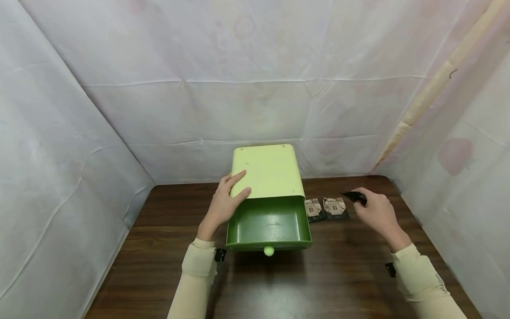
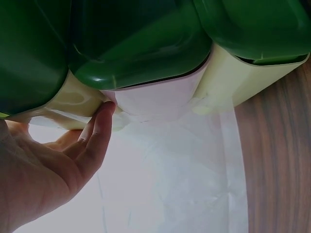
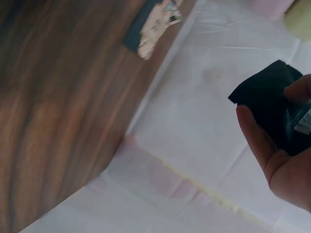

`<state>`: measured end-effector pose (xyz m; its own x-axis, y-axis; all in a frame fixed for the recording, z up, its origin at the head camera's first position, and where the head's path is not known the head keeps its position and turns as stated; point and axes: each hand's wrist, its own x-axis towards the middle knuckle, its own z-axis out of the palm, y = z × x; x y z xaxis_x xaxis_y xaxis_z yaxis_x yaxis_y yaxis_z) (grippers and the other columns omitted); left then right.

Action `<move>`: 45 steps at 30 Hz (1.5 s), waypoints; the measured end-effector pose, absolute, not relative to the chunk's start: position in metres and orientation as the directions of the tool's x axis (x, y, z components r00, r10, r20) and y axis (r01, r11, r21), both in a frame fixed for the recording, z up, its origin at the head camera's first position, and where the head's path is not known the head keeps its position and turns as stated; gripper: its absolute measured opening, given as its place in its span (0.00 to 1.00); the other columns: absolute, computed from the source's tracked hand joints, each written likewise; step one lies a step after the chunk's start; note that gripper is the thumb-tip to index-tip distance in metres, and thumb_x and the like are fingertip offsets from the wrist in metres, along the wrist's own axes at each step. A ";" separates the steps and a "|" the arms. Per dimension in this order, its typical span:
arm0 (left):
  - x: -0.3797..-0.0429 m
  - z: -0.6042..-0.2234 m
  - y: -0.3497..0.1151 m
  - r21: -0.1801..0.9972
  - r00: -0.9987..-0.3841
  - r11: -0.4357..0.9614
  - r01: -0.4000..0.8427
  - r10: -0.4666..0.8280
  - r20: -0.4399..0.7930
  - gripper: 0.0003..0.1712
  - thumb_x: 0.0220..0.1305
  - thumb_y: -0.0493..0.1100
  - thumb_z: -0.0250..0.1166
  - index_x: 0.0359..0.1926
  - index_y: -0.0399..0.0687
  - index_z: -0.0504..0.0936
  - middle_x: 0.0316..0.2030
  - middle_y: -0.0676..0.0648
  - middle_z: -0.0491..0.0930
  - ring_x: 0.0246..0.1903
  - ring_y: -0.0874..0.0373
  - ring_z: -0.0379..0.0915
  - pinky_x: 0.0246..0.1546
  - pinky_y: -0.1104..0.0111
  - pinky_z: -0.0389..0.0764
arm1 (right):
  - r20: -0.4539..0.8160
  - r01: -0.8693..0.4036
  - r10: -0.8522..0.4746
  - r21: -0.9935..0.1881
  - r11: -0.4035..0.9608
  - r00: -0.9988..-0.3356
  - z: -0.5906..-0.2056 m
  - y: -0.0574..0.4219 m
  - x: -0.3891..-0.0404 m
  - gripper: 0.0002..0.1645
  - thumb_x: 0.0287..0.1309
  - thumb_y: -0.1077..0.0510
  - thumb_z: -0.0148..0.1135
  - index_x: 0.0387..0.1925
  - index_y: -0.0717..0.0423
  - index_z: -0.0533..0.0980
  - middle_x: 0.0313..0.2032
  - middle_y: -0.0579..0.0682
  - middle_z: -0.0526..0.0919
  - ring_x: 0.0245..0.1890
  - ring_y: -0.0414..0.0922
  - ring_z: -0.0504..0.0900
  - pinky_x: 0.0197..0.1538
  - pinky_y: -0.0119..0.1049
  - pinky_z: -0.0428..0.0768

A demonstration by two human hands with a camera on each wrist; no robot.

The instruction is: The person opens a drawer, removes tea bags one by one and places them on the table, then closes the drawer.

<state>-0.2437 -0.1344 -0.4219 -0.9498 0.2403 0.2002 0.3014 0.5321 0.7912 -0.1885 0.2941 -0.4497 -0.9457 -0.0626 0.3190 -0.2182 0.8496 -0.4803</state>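
Note:
A light green box [image 1: 267, 170] stands on the table with its dark green drawer [image 1: 272, 221] pulled out. My left hand [image 1: 224, 201] rests on the box's left edge, thumb and index finger lying on the top. The left wrist view shows its fingers [image 2: 99, 128] against the box's side. To the right of the box, my right hand [image 1: 376, 212] pinches a small dark packet [image 1: 354, 196] above the table. The right wrist view shows the packet [image 3: 272, 97] between thumb and fingers, a pale label on it. Two flat printed packets [image 1: 335, 207] lie between the box and that hand.
The brown wooden table [image 1: 175, 221] has a pale cloth wall [image 1: 255, 110] close behind it and at both sides. A round green knob [image 1: 268, 251] sticks out from the drawer front toward me.

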 end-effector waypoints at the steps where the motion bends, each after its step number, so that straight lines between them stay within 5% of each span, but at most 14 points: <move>1: -0.244 -0.422 -0.134 0.791 -0.950 0.532 0.301 0.240 0.201 0.35 0.62 0.73 0.56 0.69 0.85 0.61 0.72 0.46 0.48 0.68 0.38 0.51 0.57 0.37 0.61 | 0.303 -0.221 -0.077 -0.475 0.852 -0.950 -0.452 0.297 -0.189 0.18 0.63 0.66 0.53 0.53 0.59 0.76 0.09 0.42 0.69 0.07 0.41 0.57 0.13 0.33 0.55; 8: -0.243 -0.423 -0.135 0.788 -0.952 0.541 0.295 0.241 0.191 0.35 0.62 0.73 0.55 0.69 0.85 0.60 0.73 0.45 0.48 0.68 0.37 0.50 0.56 0.37 0.61 | 0.189 -0.216 -0.140 -0.476 0.852 -0.972 -0.472 0.315 -0.194 0.19 0.65 0.67 0.51 0.56 0.60 0.75 0.21 0.48 0.78 0.09 0.41 0.62 0.14 0.36 0.59; 21: -0.241 -0.422 -0.137 0.780 -0.954 0.553 0.293 0.226 0.198 0.34 0.62 0.73 0.55 0.69 0.86 0.60 0.72 0.46 0.49 0.67 0.38 0.53 0.56 0.38 0.62 | 0.116 -0.225 -0.193 -0.443 0.868 -0.974 -0.503 0.341 -0.219 0.23 0.63 0.71 0.51 0.60 0.62 0.73 0.17 0.49 0.75 0.10 0.41 0.60 0.15 0.35 0.59; 27: -0.242 -0.425 -0.133 0.789 -0.953 0.540 0.294 0.233 0.196 0.35 0.62 0.73 0.55 0.69 0.85 0.60 0.72 0.47 0.49 0.67 0.39 0.52 0.56 0.38 0.62 | 0.176 -0.263 -0.210 -0.369 0.891 -0.962 -0.517 0.351 -0.228 0.22 0.58 0.73 0.57 0.55 0.63 0.77 0.44 0.65 0.78 0.25 0.52 0.75 0.25 0.44 0.69; 30: -0.241 -0.424 -0.132 0.788 -0.953 0.542 0.291 0.232 0.193 0.35 0.61 0.73 0.55 0.69 0.85 0.60 0.72 0.47 0.49 0.67 0.39 0.53 0.56 0.38 0.62 | 0.220 -0.291 -0.229 -0.315 0.903 -0.948 -0.524 0.355 -0.229 0.22 0.55 0.73 0.60 0.52 0.64 0.78 0.45 0.65 0.75 0.34 0.56 0.77 0.30 0.47 0.71; 45: -0.239 -0.424 -0.132 0.789 -0.954 0.542 0.288 0.237 0.186 0.35 0.61 0.74 0.55 0.69 0.86 0.60 0.72 0.47 0.50 0.67 0.39 0.53 0.56 0.38 0.63 | 0.214 -0.248 -0.203 -0.210 0.946 -0.955 -0.537 0.359 -0.238 0.20 0.56 0.69 0.63 0.52 0.60 0.80 0.46 0.66 0.78 0.25 0.52 0.76 0.22 0.42 0.68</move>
